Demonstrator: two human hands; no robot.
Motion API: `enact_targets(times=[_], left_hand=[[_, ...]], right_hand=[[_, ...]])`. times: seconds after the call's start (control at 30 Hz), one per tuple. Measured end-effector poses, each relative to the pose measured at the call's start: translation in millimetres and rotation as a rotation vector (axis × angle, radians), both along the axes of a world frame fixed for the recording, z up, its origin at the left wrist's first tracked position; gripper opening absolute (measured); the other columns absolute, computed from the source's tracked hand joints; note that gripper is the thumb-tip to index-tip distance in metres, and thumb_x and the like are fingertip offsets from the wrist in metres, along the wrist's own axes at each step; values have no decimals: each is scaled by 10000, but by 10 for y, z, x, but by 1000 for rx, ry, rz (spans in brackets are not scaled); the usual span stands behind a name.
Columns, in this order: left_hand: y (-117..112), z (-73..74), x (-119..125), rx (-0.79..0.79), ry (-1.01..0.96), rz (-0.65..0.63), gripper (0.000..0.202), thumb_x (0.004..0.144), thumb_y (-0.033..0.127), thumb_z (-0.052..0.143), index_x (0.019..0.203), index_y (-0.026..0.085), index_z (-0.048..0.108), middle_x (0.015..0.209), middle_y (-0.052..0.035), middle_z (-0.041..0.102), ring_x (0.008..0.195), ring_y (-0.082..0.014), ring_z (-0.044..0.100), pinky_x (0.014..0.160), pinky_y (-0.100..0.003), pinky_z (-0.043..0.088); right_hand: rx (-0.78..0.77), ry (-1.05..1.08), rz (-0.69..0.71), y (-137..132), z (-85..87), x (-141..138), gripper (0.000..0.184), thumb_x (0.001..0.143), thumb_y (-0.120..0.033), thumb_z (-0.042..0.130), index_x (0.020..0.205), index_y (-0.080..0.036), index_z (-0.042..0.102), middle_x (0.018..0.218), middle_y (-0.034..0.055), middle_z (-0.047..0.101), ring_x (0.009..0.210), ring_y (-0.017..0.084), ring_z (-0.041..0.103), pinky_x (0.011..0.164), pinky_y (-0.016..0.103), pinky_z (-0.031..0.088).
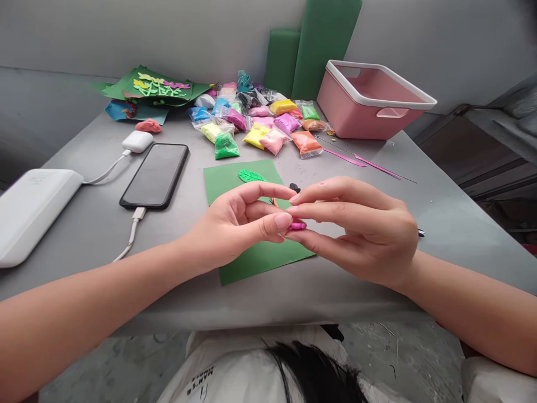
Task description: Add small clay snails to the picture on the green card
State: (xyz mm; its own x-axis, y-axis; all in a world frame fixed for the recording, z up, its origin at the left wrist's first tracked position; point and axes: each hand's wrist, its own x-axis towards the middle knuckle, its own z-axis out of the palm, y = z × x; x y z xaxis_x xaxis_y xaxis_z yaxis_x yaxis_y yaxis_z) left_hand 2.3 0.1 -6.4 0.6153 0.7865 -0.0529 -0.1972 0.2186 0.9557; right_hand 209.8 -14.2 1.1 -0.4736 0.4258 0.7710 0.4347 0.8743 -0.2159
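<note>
My left hand (241, 226) and my right hand (356, 229) meet above a green sheet of paper (251, 257) on the grey table (377, 184). Both pinch a small pink piece of clay (297, 225) between their fingertips. The fingers of both hands are curled in around it. A green clay leaf (250, 176) lies on the far part of the sheet, beyond my fingers. A small dark bit (295, 187) rests just off the sheet's right edge.
Several bags of coloured clay (255, 120) are heaped at the back. A pink basket (369, 101) stands back right, pink tools (364, 161) before it. A phone (156, 174), earbud case (137, 141) and white power bank (31, 210) lie left. Green craft paper (155, 87) sits back left.
</note>
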Motion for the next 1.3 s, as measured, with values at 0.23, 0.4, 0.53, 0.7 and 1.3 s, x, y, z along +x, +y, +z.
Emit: enact_targets(times=[0.23,0.4,0.53,0.7,1.3], left_hand=[[-3,28,17,-4,25,81,369,791,402,823,1047,201,648,776,18,766,797,-154,749,722,-253,620],[-5,15,17,46,45,107,345,805,408,808,1028,198,647,771,22,757,762,-144,739,708,-254,621],[1,5,6,86,61,115,309,826,392,793,1020,199,650,780,22,755,732,-119,723,707,-237,616],[3,9,5,120,59,131,271,848,401,768,991,197,663,817,16,741,771,-119,722,690,-217,610],[551,480,-626,1062,844,239,143,898,315,668,913,218,773,862,40,754,790,-104,629,878,-278,514]], right_hand=[[-20,20,12,11,-19,-4,246,812,-231,798,1046,-236,722,955,67,743,815,181,719,663,306,653],[-30,6,8,1,-13,-14,202,820,-192,786,1012,-227,731,919,62,762,781,171,714,654,299,638],[-47,-4,15,-3,-1,-26,154,847,-155,748,964,-255,735,872,19,775,714,150,706,645,302,627],[-53,6,3,-8,2,-31,155,854,-140,733,943,-266,740,868,10,779,713,149,715,632,286,627],[-10,120,-55,20,5,32,147,870,-176,713,973,-276,746,887,35,768,757,178,729,603,297,614]])
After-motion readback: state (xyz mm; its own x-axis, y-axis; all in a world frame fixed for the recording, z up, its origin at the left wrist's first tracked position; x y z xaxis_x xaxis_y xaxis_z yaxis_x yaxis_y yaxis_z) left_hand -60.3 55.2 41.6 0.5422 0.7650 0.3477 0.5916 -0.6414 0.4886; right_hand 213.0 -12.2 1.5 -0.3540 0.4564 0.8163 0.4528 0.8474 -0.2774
